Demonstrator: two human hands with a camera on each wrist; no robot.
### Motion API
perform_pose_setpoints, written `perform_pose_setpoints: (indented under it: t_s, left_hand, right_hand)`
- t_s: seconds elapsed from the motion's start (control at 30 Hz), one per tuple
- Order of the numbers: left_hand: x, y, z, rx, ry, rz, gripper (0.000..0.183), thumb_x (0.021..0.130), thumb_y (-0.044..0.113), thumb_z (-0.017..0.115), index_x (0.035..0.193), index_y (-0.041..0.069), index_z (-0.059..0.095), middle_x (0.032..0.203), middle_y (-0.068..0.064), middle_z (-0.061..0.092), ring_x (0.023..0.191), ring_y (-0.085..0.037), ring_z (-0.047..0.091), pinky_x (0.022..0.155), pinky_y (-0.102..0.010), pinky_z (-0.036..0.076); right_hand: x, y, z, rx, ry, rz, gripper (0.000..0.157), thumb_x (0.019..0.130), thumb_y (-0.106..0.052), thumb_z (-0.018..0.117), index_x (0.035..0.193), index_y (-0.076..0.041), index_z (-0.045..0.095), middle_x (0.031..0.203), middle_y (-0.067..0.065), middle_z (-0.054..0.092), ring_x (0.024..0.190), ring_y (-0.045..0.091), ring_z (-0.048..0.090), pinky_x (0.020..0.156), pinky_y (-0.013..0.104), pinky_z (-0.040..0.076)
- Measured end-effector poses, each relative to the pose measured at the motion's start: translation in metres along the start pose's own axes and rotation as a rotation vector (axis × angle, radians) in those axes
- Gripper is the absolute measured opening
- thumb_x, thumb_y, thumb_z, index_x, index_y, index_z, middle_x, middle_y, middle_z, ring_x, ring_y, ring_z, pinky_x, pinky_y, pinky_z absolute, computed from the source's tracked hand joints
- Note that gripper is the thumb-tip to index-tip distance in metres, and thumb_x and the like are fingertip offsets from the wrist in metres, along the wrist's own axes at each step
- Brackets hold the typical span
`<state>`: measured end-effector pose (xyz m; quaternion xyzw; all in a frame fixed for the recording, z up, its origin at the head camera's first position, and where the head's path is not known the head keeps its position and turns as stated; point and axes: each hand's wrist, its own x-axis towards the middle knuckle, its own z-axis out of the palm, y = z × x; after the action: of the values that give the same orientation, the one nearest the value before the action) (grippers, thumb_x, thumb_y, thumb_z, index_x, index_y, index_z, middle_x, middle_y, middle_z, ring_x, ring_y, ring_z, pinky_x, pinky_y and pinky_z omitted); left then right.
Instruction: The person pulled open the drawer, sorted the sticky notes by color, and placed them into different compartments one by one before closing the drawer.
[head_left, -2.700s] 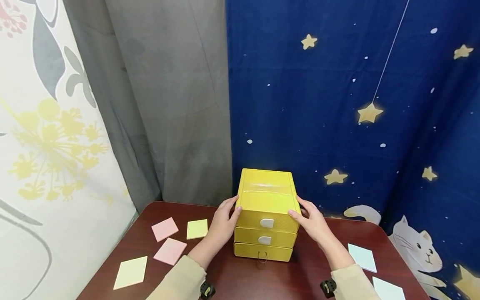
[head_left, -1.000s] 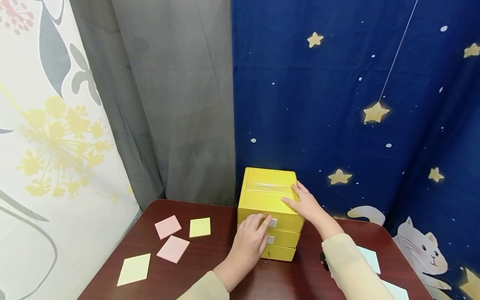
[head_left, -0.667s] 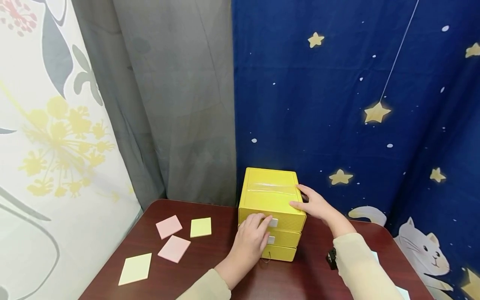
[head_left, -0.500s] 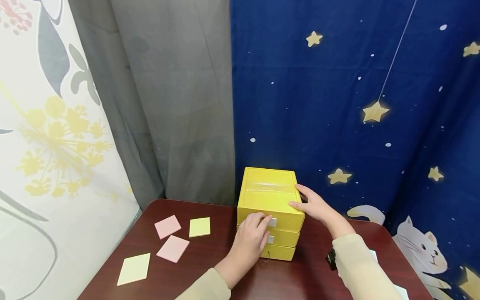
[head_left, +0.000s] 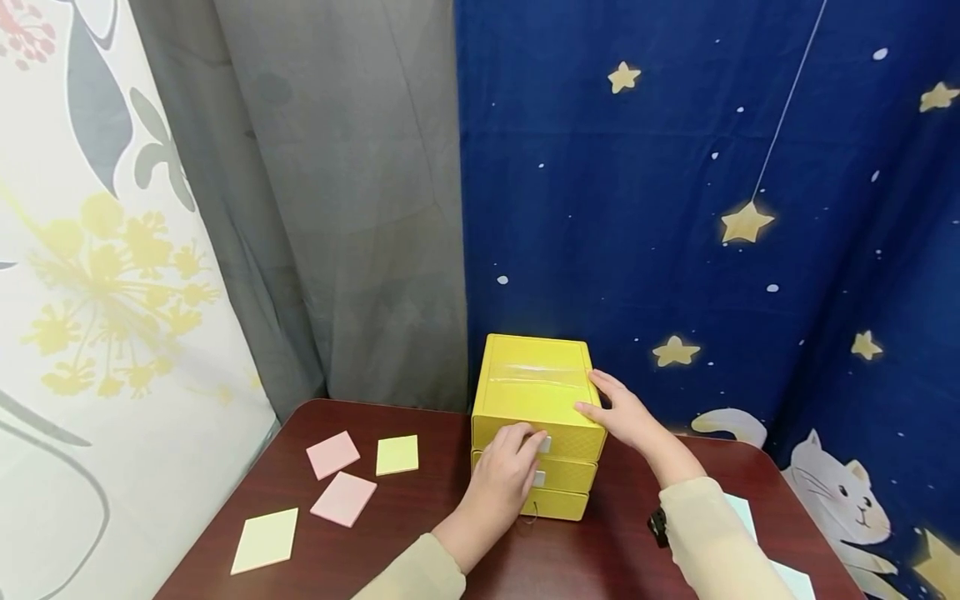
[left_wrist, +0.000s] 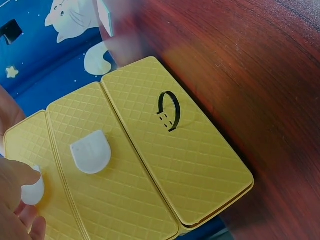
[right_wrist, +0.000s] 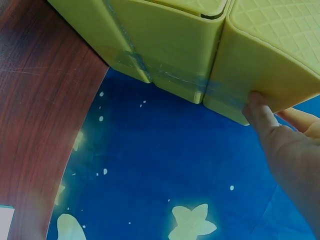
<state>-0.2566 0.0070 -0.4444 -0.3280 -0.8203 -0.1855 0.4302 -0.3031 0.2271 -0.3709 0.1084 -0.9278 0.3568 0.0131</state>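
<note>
A yellow three-drawer storage box (head_left: 534, 402) stands upright on the table, clear tape across its top. My left hand (head_left: 497, 483) is at the front of the top drawer, its thumb and fingers pinching the white handle (left_wrist: 33, 194); the hand partly covers that handle in the head view. Below, the middle drawer has a matching white handle (left_wrist: 93, 153), and the bottom drawer a thin dark loop (left_wrist: 175, 107). On the box's upper right edge rests my right hand (head_left: 628, 419), thumb on top and fairly straight fingers against the side. All three drawers look closed.
Pink sticky-note pads (head_left: 343, 498) and yellow pads (head_left: 265, 541) lie on the left of the dark red table (head_left: 405, 533). Light blue pads (head_left: 793, 581) lie at the right, partly behind my sleeve. Grey and blue curtains (head_left: 555, 208) hang close behind the box.
My left hand has left the box's left side and come to the top drawer's handle. The right hand shifted along the top right edge and back; over the last half second both barely move.
</note>
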Motion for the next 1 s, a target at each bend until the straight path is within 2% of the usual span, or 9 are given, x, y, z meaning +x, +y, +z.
perform_pose_setpoints:
  t_s: [0.17, 0.47, 0.73, 1.0]
  left_hand:
    - [-0.0001, -0.0019, 0.0034, -0.001, 0.044, 0.027, 0.024, 0.081, 0.008, 0.072, 0.105, 0.011, 0.068, 0.099, -0.001, 0.057, 0.091, -0.016, 0.057, 0.074, -0.025, 0.053]
    - [0.0005, -0.0056, 0.0078, 0.023, 0.038, 0.062, 0.018, 0.085, 0.007, 0.067, 0.102, 0.010, 0.066, 0.096, -0.001, 0.055, 0.084, -0.015, 0.054, 0.068, -0.023, 0.051]
    - [0.0021, -0.0083, 0.0094, 0.042, 0.088, 0.125, 0.016, 0.081, 0.004, 0.066, 0.096, 0.010, 0.066, 0.088, 0.000, 0.053, 0.075, -0.013, 0.049, 0.061, -0.020, 0.045]
    - [0.0001, -0.0055, 0.0084, 0.027, 0.099, 0.112, 0.009, 0.083, 0.011, 0.067, 0.090, 0.010, 0.064, 0.084, 0.001, 0.049, 0.073, -0.012, 0.046, 0.058, -0.019, 0.041]
  right_hand:
    - [-0.0015, 0.0001, 0.0014, -0.003, -0.004, -0.004, 0.077, 0.093, -0.040, 0.057, 0.149, 0.000, 0.021, 0.156, 0.020, 0.013, 0.142, 0.043, 0.013, 0.110, 0.062, 0.020]
    - [-0.0010, 0.0021, 0.0024, 0.011, 0.001, -0.008, 0.077, 0.093, -0.040, 0.057, 0.149, -0.001, 0.023, 0.156, 0.020, 0.015, 0.142, 0.043, 0.014, 0.109, 0.063, 0.020]
    - [-0.0009, 0.0040, 0.0029, 0.011, 0.007, -0.004, 0.076, 0.093, -0.040, 0.058, 0.149, -0.001, 0.024, 0.156, 0.020, 0.016, 0.142, 0.043, 0.015, 0.110, 0.062, 0.020]
    - [-0.0013, 0.0025, 0.0025, 0.016, 0.005, 0.004, 0.076, 0.092, -0.040, 0.058, 0.149, -0.002, 0.024, 0.156, 0.018, 0.016, 0.142, 0.042, 0.015, 0.110, 0.061, 0.021]
